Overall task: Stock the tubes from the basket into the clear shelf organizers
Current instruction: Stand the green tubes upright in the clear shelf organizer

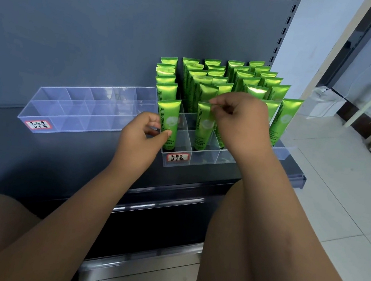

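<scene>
Front-left tube (pixel 168 119) is pinched at its side by the left hand (pixel 142 134). The right hand (pixel 241 119) pinches the front-middle tube (pixel 204 125) by its top edge. Both stand upright, apparently in front compartments of the right organizer (pixel 203 160). Packed tubes (pixel 234 80) fill it behind. The left organizer (pixel 77 112) sits apart on the shelf (pixel 59 159).

The left hand (pixel 144 132) pinches a green Chamomile tube (pixel 168 117) standing cap-down in the front-left cell of the stocked clear organizer (pixel 203 161). At that tube's three o'clock, the right hand (pixel 241 121) pinches the crimped top of a second tube (pixel 202 128) in the next cell. Another clear organizer (pixel 77 114) lies at nine o'clock on the grey shelf (pixel 36 156).
</scene>
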### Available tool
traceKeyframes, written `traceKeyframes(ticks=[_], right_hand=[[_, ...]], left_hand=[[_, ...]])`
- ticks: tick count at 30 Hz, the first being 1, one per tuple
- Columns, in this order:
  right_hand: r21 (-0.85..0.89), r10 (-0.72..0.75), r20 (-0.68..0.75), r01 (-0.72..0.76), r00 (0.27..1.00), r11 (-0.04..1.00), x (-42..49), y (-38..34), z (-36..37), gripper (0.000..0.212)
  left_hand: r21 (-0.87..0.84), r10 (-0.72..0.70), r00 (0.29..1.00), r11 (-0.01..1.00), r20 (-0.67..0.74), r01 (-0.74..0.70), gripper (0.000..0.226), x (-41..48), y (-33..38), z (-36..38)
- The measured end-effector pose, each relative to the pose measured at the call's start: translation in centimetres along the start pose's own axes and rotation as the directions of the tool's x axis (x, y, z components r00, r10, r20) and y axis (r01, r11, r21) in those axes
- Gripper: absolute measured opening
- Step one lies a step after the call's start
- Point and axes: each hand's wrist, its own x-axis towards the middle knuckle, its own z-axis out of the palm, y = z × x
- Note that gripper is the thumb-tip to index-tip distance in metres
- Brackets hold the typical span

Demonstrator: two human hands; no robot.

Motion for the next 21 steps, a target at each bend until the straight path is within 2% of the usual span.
traceKeyframes(ticks=[11, 21], right_hand=[[-0.047, -0.088, -0.016, 0.088, 0.996, 0.995, 0.2, -0.1, 1.0, 0.025], [-0.060, -0.085, -0.045, 0.082, 0.995, 0.995, 0.4, -0.1, 1.1, 0.026]], left_hand=[[-0.010, 0.031, 1.000, 0.999, 0.000, -0.031, 0.019, 0.3, -0.4, -0.1], [-0.044, 0.008, 1.000, 0.999, -0.018, -0.008, 0.024, 0.3, -0.3, 0.2]])
